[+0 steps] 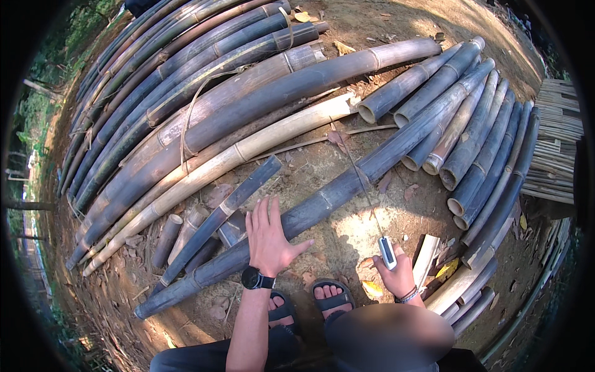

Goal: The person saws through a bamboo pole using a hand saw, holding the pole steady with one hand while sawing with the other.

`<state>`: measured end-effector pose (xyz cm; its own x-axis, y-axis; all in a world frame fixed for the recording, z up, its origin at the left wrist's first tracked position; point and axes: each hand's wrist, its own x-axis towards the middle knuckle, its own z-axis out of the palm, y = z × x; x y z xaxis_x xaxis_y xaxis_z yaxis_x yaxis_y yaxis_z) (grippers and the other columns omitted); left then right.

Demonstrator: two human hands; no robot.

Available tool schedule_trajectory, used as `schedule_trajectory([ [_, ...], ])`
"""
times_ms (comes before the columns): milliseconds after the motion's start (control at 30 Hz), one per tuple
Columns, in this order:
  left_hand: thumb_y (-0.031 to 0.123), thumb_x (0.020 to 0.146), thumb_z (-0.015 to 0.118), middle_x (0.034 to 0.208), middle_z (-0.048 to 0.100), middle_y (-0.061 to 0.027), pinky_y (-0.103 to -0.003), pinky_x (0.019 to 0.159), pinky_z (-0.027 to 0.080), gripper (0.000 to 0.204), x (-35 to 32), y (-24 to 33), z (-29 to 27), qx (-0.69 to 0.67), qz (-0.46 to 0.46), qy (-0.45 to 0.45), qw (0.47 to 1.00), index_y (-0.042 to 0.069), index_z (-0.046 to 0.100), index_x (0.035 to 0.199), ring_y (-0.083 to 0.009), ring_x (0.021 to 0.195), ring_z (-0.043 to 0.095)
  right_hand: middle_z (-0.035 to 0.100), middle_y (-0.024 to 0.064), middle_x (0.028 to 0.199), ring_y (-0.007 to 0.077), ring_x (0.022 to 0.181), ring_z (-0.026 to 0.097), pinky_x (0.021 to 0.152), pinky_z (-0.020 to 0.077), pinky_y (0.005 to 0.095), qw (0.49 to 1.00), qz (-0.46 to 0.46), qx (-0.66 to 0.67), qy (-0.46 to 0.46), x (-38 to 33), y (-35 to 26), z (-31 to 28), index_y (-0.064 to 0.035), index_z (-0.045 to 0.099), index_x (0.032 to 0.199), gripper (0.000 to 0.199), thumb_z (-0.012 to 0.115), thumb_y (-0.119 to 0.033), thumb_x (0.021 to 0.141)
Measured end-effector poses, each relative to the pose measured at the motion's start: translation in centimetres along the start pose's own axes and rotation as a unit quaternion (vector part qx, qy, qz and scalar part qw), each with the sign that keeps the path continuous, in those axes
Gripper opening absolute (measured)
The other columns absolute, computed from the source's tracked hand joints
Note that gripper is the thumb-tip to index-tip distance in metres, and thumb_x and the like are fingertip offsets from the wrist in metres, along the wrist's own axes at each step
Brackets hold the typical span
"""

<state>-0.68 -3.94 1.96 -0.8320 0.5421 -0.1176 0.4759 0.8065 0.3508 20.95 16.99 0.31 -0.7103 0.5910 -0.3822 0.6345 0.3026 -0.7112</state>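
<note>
Head view. Left hand (269, 239) laid flat, fingers spread, palm down on a long dark bamboo pole (334, 193), grey-green, round, ringed with pale nodes, running from lower left across bare ground (347, 229) up toward the upper right. Black wristwatch (256, 278) strapped on that wrist. Right hand (396, 273) closed around a small white-and-dark tape measure case (387, 252), with its thin tape (356, 173) drawn out as a narrow line along and across the pole toward the pile. Beaded bracelet (407, 296) on the right wrist.

Ground dry, brown, crumbly, scattered with curled dead leaves and chips. Two feet in dark strapped sandals (331, 297) planted just below the pole, between the hands.

Behind the pole, a heap of long curved bamboo culms (186, 93), smooth and dull, mottled grey, green and brown, some bound with a fraying strip. One paler, straw-yellow culm (248, 149) lying along the near edge of the heap. To the right, a second stack of shorter cut poles (471, 142), hollow round ends facing inward. Near the right hand, pale split bamboo pieces (427, 257), flat and woody. At the far right, a bundle of thin, light slats (558, 142).
</note>
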Motion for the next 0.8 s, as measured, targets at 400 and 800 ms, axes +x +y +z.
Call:
schedule_trajectory([
  [400, 0.042, 0.057, 0.088, 0.142, 0.045, -0.0192, -0.051, 0.114, 0.030, 0.101, 0.4, -1.4, 2.4, 0.018, 0.036, 0.068, 0.997, 0.003, 0.044, 0.140, -0.0387, 0.133, 0.041, 0.062, 0.0023, 0.071, 0.0102, 0.063, 0.059, 0.061, 0.0482, 0.0278, 0.993, 0.024, 0.092, 0.070, -2.7, 3.0, -3.2, 0.0009, 0.054, 0.118, 0.039, 0.067, -0.003, 0.082],
  [800, 0.042, 0.058, 0.087, 0.135, 0.050, -0.0171, -0.048, 0.111, 0.033, 0.098, 0.4, -1.6, 2.0, -0.015, 0.023, 0.053, 0.998, 0.004, 0.047, 0.138, -0.0365, 0.127, 0.045, 0.057, 0.0036, 0.090, 0.0101, 0.074, 0.055, 0.066, 0.0481, 0.0272, 0.993, 0.016, 0.104, 0.047, -3.1, 3.6, -1.5, -0.0005, 0.045, 0.124, 0.037, 0.063, -0.008, 0.092],
])
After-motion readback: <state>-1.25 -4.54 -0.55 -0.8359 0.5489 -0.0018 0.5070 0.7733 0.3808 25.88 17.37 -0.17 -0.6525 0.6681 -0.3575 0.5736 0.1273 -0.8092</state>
